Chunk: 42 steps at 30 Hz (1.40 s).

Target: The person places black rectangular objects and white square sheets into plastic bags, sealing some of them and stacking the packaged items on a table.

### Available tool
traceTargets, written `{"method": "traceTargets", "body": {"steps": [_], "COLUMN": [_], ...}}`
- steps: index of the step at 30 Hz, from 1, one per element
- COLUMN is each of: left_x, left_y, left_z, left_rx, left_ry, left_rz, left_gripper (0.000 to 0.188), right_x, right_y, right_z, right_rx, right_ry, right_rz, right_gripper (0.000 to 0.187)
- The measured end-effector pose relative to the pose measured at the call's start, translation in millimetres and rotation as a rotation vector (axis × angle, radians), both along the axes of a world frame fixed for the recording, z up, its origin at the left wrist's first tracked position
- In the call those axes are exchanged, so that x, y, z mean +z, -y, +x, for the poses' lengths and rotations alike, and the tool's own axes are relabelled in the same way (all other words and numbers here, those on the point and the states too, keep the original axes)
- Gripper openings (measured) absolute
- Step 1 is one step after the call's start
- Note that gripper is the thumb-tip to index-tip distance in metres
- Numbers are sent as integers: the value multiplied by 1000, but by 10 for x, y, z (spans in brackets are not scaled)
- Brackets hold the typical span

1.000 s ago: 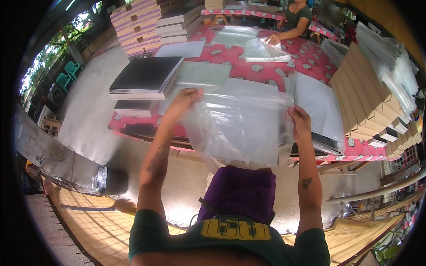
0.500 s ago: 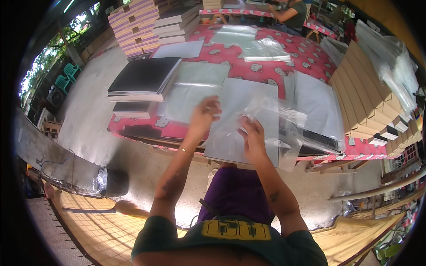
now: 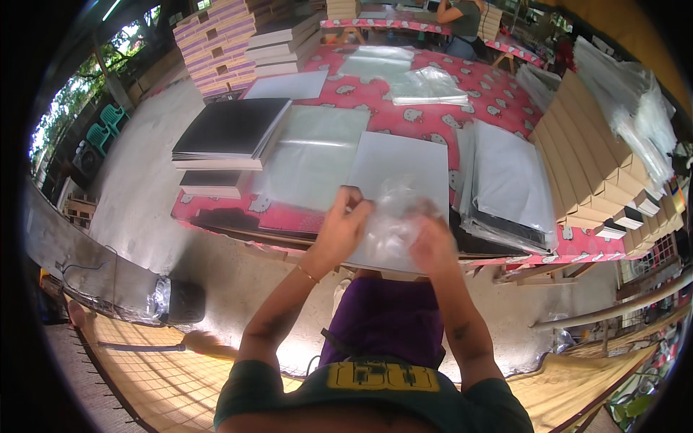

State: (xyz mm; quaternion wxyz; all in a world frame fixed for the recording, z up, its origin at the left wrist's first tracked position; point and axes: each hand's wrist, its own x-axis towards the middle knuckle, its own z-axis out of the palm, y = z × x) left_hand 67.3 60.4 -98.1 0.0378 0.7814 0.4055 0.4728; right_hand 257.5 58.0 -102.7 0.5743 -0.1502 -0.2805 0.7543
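Note:
A crumpled clear plastic bag (image 3: 392,220) is bunched between my two hands, above a pale grey-white board (image 3: 415,155) at the table's near edge. My left hand (image 3: 343,225) has its fingers curled in a pinch at the bag's left side. My right hand (image 3: 434,242), smeared by motion, is closed on the bag's right side. Left of the board lies a flat clear plastic sleeve (image 3: 317,137). To its right is a pile of plastic-covered white and black boards (image 3: 509,173).
Black-covered books (image 3: 229,130) are stacked at the left of the pink patterned table (image 3: 498,94). Brown cardboard boxes (image 3: 585,155) line the right side, with plastic bags (image 3: 628,94) above. More clear sleeves (image 3: 429,86) lie farther back. A person (image 3: 465,25) is at a far table.
The plastic has drawn in from the right and become bunched between my hands. My left hand has come down and closed at its edge; my right hand has moved slightly right and down.

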Motion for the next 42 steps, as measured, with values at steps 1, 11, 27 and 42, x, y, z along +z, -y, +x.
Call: {"method": "traceTargets", "body": {"steps": [1, 11, 27, 42], "left_x": [5, 1008, 738, 912], "left_y": [4, 189, 125, 369], "left_z": [-82, 128, -195, -57], "left_rx": [105, -360, 278, -729], "left_ry": [-39, 300, -710, -103], "left_rz": [-77, -206, 84, -717], "left_gripper": [26, 55, 26, 27], "right_x": [29, 950, 759, -177], "right_y": [-73, 116, 56, 179], "right_z": [204, 157, 1063, 1259], "right_rx": [20, -32, -816, 110], "right_ry": [-95, 1133, 1918, 69], "right_rz": [29, 985, 681, 379], "right_gripper": [33, 41, 33, 29]}}
